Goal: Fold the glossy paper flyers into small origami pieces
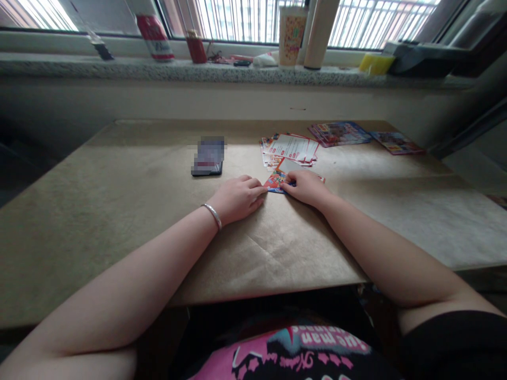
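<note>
Paper, left hand extended, right hand pinching

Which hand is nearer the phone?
Left. The left hand lies right of the phone, closer to the person; the right hand is farther right, at the colorful sheet.

Printed paper, flat or nearly so on the tabletop.
Red-orange, multicoloured print, blue along near edge; plain pale area on far side; middle partly covered, so any fold unclear.
</note>
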### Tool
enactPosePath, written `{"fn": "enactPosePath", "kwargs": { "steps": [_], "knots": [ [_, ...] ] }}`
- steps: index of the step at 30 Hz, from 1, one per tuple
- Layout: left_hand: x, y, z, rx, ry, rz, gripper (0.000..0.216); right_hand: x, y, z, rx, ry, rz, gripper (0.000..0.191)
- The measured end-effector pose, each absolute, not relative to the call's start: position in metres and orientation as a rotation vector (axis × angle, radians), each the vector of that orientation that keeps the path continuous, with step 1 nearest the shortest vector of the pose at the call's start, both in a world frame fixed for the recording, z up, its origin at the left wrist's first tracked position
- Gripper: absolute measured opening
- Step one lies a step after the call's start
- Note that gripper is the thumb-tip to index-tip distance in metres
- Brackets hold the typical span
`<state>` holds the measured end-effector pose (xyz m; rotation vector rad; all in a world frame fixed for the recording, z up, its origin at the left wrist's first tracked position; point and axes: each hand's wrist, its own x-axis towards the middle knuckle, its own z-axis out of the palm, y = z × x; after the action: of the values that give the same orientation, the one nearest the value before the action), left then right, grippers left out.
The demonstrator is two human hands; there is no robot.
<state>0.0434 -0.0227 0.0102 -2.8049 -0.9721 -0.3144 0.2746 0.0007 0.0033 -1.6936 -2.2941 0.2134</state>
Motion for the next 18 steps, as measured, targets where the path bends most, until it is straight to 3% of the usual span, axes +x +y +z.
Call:
{"fn": "enactPosePath", "kwargs": {
  "steps": [18],
  "knots": [
    [0.0361, -0.0203, 0.0124, -2.800, -1.177, -0.434, 0.032, 0.2732, -0.0018, 0.0066, -1.717, -2.288, 0.221, 0.026]
  ]
}}
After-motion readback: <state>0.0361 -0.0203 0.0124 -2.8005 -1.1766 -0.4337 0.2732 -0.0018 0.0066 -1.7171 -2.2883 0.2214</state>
